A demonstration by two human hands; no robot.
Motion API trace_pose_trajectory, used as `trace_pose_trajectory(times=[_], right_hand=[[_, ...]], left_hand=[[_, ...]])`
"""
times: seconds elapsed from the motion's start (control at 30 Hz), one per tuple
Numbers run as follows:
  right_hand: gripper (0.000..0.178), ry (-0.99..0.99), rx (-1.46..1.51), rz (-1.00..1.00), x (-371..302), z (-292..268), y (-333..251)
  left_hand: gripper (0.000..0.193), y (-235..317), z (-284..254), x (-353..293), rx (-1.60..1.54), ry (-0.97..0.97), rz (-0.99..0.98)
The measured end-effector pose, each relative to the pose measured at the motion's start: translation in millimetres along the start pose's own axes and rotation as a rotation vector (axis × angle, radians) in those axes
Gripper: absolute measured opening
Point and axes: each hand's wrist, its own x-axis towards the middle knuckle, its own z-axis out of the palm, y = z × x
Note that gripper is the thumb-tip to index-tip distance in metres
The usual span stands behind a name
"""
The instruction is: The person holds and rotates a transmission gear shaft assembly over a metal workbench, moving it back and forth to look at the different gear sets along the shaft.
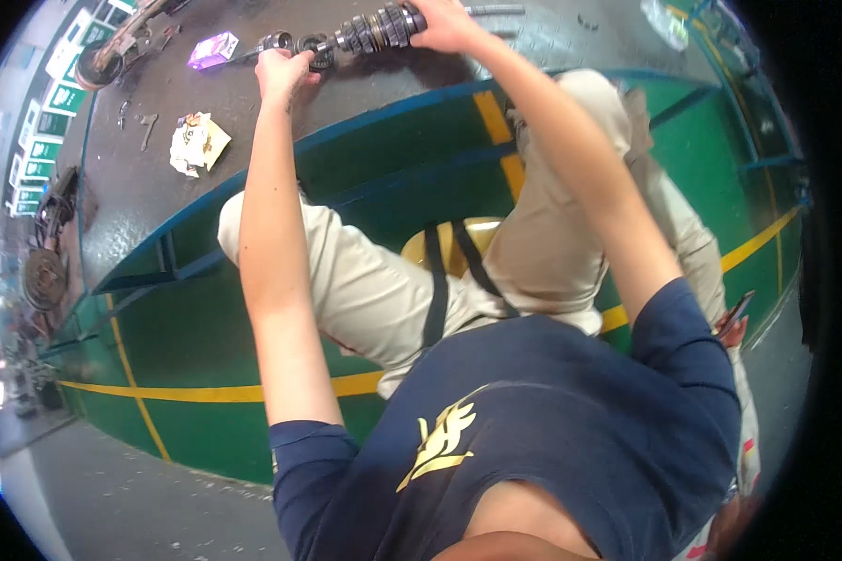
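A dark metal gear shaft [370, 32] with several toothed gears lies crosswise over the far part of the workbench. My right hand [447, 26] is closed around its right end, fingers partly hidden behind the gears. At the other end, my left hand [283, 71] has its fingers curled on a dark round metal gear [319, 52] beside the shaft's narrow tip. Whether that gear sits on the shaft or is apart from it I cannot tell. Just past the left fingers is another small metal ring [276, 40].
On the dark bench [150, 201] are a purple box [213, 50], crumpled paper [196, 145], a small wrench [148, 131] and larger metal parts [112, 58]. A metal rod [496, 9] lies beyond my right hand; a clear plastic bag [664, 25] is farther right. Another person's hand holds a phone [736, 311].
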Motion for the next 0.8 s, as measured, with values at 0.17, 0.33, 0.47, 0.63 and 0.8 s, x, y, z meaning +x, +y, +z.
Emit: trace_pose_trajectory(times=[0.17, 0.33, 0.47, 0.63, 0.8], right_hand=[[0.056, -0.018, 0.098, 0.148, -5.5, -17.7, -25.3], [0.054, -0.065, 0.066, 0.120, -1.3, -21.2, -30.6], [0.065, -0.011, -0.096, 0.129, -7.6, 0.0, -8.2], [0.068, -0.054, -0.047, 0.055, -7.2, 4.8, -18.0], [0.066, -0.097, -0.022, 0.096, -4.3, -9.3, -19.7]], left_hand=[[0.026, 21.4, -4.7, -1.4, 0.217, 0.019, 0.094], [0.031, 19.5, -6.0, -2.7, 0.275, 0.088, 0.189], [0.030, 30.4, 10.4, -11.3, 0.270, 0.088, 0.262], [0.036, 11.8, 4.3, -3.5, 0.265, 0.015, 0.249], [0.046, 2.0, 11.8, 9.0, 0.368, 0.119, 0.337]])
